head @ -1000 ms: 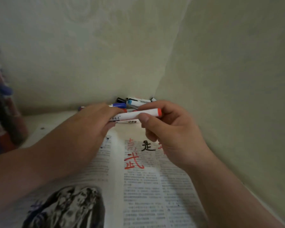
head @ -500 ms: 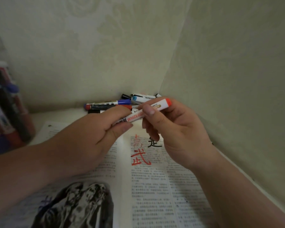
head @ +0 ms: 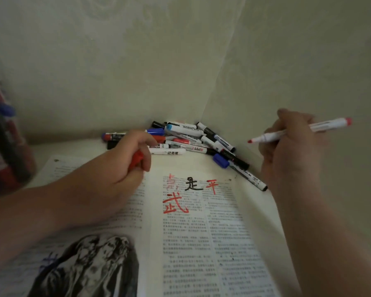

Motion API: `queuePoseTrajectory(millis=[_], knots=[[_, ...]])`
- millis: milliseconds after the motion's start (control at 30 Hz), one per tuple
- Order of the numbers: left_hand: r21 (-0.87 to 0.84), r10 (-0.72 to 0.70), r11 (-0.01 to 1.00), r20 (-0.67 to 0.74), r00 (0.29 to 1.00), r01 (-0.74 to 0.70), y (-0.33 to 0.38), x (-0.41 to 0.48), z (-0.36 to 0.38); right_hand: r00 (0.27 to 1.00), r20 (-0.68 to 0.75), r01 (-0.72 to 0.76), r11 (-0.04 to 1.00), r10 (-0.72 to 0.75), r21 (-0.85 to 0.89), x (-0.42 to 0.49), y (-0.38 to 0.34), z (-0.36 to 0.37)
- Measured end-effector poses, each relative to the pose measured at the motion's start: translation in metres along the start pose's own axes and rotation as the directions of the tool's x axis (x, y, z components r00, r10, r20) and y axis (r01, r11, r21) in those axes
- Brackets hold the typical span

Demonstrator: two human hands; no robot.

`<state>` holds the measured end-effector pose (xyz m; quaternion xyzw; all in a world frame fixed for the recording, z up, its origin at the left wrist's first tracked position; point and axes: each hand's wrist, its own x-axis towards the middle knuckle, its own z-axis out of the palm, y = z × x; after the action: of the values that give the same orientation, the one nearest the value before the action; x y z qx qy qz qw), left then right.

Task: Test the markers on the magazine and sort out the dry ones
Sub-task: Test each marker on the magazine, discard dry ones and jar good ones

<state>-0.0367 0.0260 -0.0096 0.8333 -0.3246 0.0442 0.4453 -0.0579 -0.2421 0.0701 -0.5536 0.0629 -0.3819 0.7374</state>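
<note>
The testing step is in hand: a marker is uncapped and poised, not yet on the paper. The right hand (head: 291, 151), at centre right of the frame, grips the red whiteboard marker (head: 330, 125) in a writing hold. It is a slim white plastic barrel with a red end plug, and its red felt tip points left and hangs above the page. The left hand (head: 116, 174), well apart at centre left, curls round the red cap (head: 136, 160) and rests on the magazine (head: 223, 232).

The magazine lies open across the lower frame. Its thin matte pages carry dense print and a dark photograph, and red and black test characters already mark the top. Next, the tip probably has to come down onto a bare patch near those characters and drag a stroke that shows whether ink flows.

The heap of markers (head: 193, 139), smooth capped cylinders in blue, red and black, lies in the wall corner just beyond the magazine.
</note>
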Motion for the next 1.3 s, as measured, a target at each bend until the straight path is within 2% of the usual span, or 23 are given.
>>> queuePoseTrajectory(millis=[33, 100, 200, 267, 333, 400, 467, 600, 700, 800, 900, 1000, 1100, 1300], knots=[[0.024, 0.014, 1.0, -0.015, 1.0, -0.013, 0.0, 0.0, 0.001, 0.999, -0.017, -0.046, 0.999, 0.045, -0.026, 0.004, 0.002, -0.004], [0.074, 0.038, 0.997, -0.031, 0.999, -0.036, 0.001, 0.001, 0.004, 0.992, 0.015, -0.117, 0.972, 0.123, -0.206, 0.006, 0.006, -0.004], [0.092, 0.064, 0.994, -0.019, 0.998, -0.062, 0.003, 0.001, 0.006, 0.963, 0.196, -0.06, 0.855, 0.186, -0.515, -0.002, 0.011, 0.004], [0.051, 0.08, 0.996, 0.003, 0.997, -0.08, 0.004, 0.002, 0.003, 0.896, 0.347, -0.009, 0.791, 0.278, -0.611, -0.005, 0.01, 0.01], [-0.027, 0.064, 0.998, 0.027, 0.998, -0.063, 0.005, 0.002, 0.001, 0.796, 0.459, 0.033, 0.73, 0.394, -0.683, -0.008, 0.005, 0.012], [-0.058, 0.052, 0.997, -0.002, 0.999, -0.052, 0.005, 0.001, 0.0, 0.711, 0.517, 0.036, 0.71, 0.476, -0.704, -0.008, 0.001, 0.008], [-0.026, 0.064, 0.998, -0.053, 0.997, -0.065, 0.007, 0.001, -0.001, 0.679, 0.534, 0.017, 0.716, 0.504, -0.698, -0.011, 0.004, 0.001], [0.093, 0.118, 0.99, -0.091, 0.989, -0.11, 0.011, 0.001, -0.004, 0.731, 0.459, -0.171, 0.788, 0.504, -0.592, -0.025, 0.031, -0.017], [0.072, 0.112, 0.992, -0.119, 0.987, -0.104, 0.008, 0.001, -0.003, 0.69, 0.461, -0.194, 0.756, 0.558, -0.625, -0.028, 0.04, -0.022], [0.059, 0.106, 0.993, -0.121, 0.987, -0.1, 0.006, 0.002, -0.003, 0.696, 0.47, -0.226, 0.787, 0.543, -0.574, -0.026, 0.044, -0.025], [0.187, 0.187, 0.968, -0.101, 0.977, -0.166, 0.006, 0.003, -0.005, 0.727, 0.46, -0.169, 0.783, 0.509, -0.598, -0.026, 0.049, -0.027], [0.276, 0.263, 0.933, -0.088, 0.961, -0.23, 0.001, 0.005, -0.003, 0.694, 0.518, -0.109, 0.783, 0.501, -0.612, -0.026, 0.05, -0.028], [0.283, 0.307, 0.922, -0.117, 0.945, -0.264, -0.002, 0.007, 0.001, 0.659, 0.564, -0.07, 0.788, 0.498, -0.612, -0.027, 0.049, -0.028], [0.282, 0.338, 0.911, -0.086, 0.937, -0.302, -0.003, 0.004, 0.001, 0.666, 0.553, -0.049, 0.769, 0.5, -0.637, -0.027, 0.051, -0.029]])
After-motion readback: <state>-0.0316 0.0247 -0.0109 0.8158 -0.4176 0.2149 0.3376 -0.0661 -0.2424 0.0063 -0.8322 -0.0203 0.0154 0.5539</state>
